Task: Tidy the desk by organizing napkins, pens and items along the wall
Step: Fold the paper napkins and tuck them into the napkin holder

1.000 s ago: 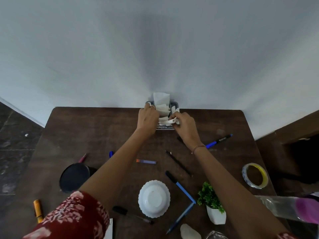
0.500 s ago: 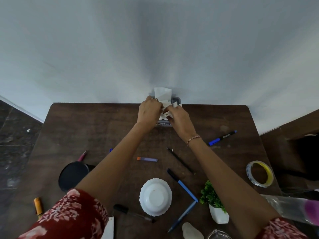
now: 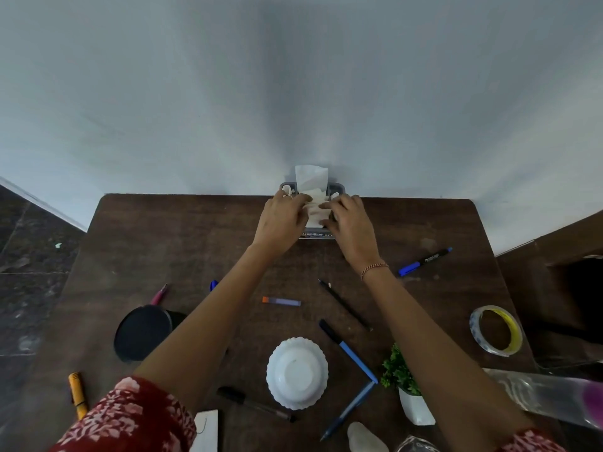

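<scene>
The left hand (image 3: 282, 220) lay curled over the left side of the napkins (image 3: 314, 208), fingers bent across the top sheets. The right hand (image 3: 350, 223) met it from the other side, its fingertips (image 3: 329, 207) pinching the rumpled right edge. Both hands were narrow and closed on paper, almost touching each other above the stack.

The napkins sat in a grey holder (image 3: 338, 188) at the far edge of the tabletop (image 3: 195, 243), hard against the wall (image 3: 293, 93). By the look of them they would weigh next to nothing and have no stiffness: thin, soft paper that crumples under a firm squeeze and tears if pulled by one corner. The better hold seemed to be the whole bundle at once, flat fingers on its two sides, pressing down gently to settle it. The holder looked light too and might slide, so one hand steadying it would help.

The sheets were white and uneven, their layers stepped and creased between the hands. One taller sheet stood upright above the holder's rim against the wall, with a diagonal fold across it.

Nearer the person, a blue marker (image 3: 424, 261), a black pencil (image 3: 344, 303) and a blue pen (image 3: 347, 350) lay scattered, well apart from the holder.
</scene>
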